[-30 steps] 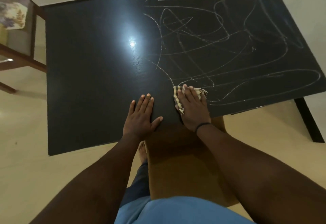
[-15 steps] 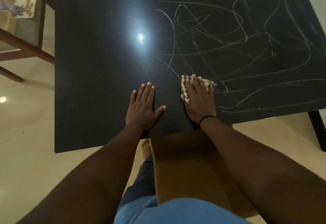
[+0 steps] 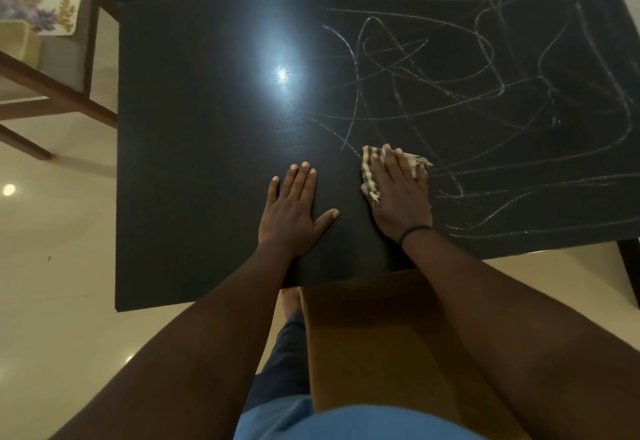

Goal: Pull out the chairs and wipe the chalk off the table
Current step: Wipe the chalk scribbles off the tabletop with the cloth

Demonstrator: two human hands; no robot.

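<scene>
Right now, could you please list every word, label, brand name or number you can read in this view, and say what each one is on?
None: no readable text shows in the head view.
The chalk marks on the black table are loose scribbles, not letters or numbers.
The cloth under the right hand shows only stripes.
The cushion on the chair at far left has a floral print, no wording.

Black table top (image 3: 207, 162) with fine wood grain and a glossy sheen, dusty white chalk lines (image 3: 450, 69), frayed striped woven cloth (image 3: 372, 173), polished glossy floor (image 3: 52, 266), brown wooden chair frame (image 3: 52, 89)
</scene>
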